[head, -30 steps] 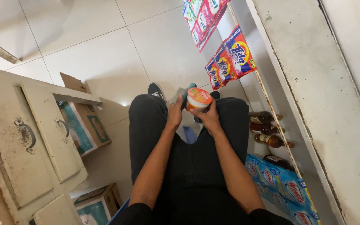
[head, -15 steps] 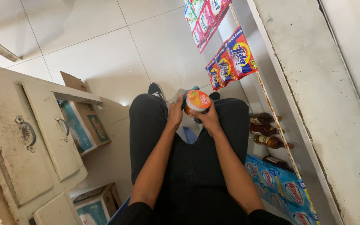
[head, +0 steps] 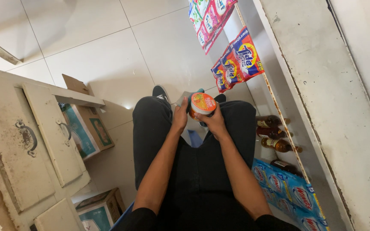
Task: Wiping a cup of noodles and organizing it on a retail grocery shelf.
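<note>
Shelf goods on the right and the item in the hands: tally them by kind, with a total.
Round orange-lidded container, held between left hand and right hand: 1
Brown glass bottles lying on the shelf: 4 visible
Orange-and-blue detergent sachets hanging: 3
Blue packets on the lower shelf: at least 4, edges cut off
Total: at least 12

Pale tiled floor (head: pixel 108 47), worn cream cabinet (head: pixel 18 154), white shelving (head: pixel 322 85).

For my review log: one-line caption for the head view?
Seated person's left hand and right hand hold a round orange-lidded tub over their knees.
</note>
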